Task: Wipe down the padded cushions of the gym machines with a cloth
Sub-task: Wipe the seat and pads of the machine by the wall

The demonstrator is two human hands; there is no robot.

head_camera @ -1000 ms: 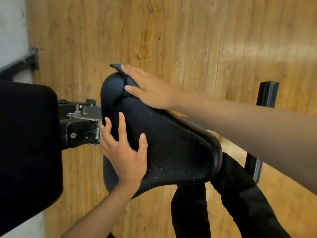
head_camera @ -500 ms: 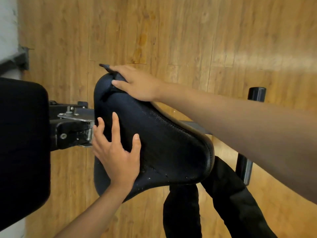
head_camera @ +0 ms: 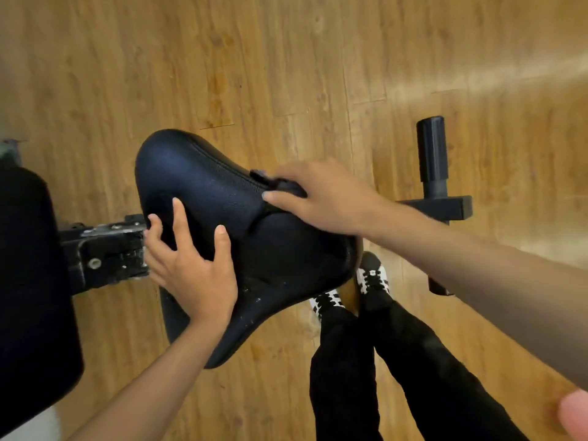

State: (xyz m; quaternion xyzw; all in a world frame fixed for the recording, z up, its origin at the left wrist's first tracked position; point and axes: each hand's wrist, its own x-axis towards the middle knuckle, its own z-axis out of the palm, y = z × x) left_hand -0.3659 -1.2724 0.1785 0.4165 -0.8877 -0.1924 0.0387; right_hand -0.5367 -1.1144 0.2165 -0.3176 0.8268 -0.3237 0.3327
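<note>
We are mid-wipe on the seat cushion (head_camera: 210,186). To do it well we should keep the cloth (head_camera: 280,183) flat under the palm, press evenly, and run overlapping strokes along the stitched seam and over the rounded edges. Our right hand (head_camera: 324,198) lies on the cushion's far right side, its fingers (head_camera: 299,171) curled over the bunched dark cloth and the thumb lying out along the padding. Only a small fold of cloth shows beyond them. Our left hand (head_camera: 194,272) rests its spread, straight fingers (head_camera: 178,218) on the cushion's near left part, holding nothing and steadying the seat beside the metal bracket (head_camera: 108,249). The near edge looks speckled, so we judge it needs a pass.
</note>
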